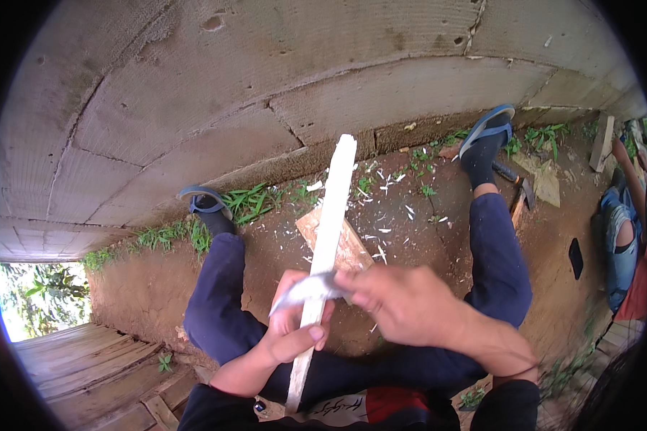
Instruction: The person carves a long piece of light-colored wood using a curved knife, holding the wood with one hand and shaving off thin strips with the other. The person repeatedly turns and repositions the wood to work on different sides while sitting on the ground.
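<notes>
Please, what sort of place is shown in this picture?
Probably an outdoor yard: there is a block wall, green grass along its base, and pale wood shavings scattered over bare earth.

Bare soil (pixel 140 291), grass tufts (pixel 248 205), leafy foliage (pixel 54 298) in daylight and a long block wall (pixel 194 136) show this to be an outdoor yard.

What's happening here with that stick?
A person sitting with knees apart grips a pale wooden stick in the left hand. The right hand holds a knife, its blurry blade lying across the stick. White wood chips are scattered on the dirt, near a flat board.
</notes>
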### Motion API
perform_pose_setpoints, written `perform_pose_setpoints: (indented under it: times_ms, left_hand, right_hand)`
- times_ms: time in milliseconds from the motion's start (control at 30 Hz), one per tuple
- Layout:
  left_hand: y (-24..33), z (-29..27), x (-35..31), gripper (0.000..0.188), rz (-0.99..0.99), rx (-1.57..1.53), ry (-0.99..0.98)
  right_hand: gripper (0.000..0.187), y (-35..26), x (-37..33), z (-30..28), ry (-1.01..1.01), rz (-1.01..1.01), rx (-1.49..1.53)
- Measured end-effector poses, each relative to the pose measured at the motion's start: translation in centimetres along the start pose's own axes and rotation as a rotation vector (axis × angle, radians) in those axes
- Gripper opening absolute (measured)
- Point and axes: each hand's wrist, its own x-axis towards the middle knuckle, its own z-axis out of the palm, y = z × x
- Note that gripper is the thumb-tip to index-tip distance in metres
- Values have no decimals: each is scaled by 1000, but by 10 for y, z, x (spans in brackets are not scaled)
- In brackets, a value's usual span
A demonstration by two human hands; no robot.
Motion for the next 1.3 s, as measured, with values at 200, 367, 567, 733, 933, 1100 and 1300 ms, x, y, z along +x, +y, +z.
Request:
perform_pose_setpoints:
  times_ms: [200, 367, 567, 733, 933, 1100, 1300]
  left_hand:
    - [1, 1, -2, 67, -25, 55, 26]
    - [1, 6, 2, 65, -57, 165, 111]
    - [1, 6, 1, 64, -64, 165, 62]
    - [6, 7, -7, 60, -108, 141, 48]
    - [4, -2, -3, 49, -65, 84, -82]
    - [-3, -4, 2, 58, -105, 140, -2]
    - [-5, -6, 3, 58, -64, 166, -62]
  right_hand:
    - [23, 9, 5, 3, 106, -41, -17]
    - [25, 26, 18, -13, 115, 71, 2]
    - [28, 20, 9, -10, 144, 90, 49]
    - [26, -1, -3, -1, -4, -99, -42]
    - [25, 4, 6, -7, 127, -51, -60]
    - [29, 27, 15, -19, 207, 161, -70]
    - [26, 18, 14, -23, 149, 296, -1]
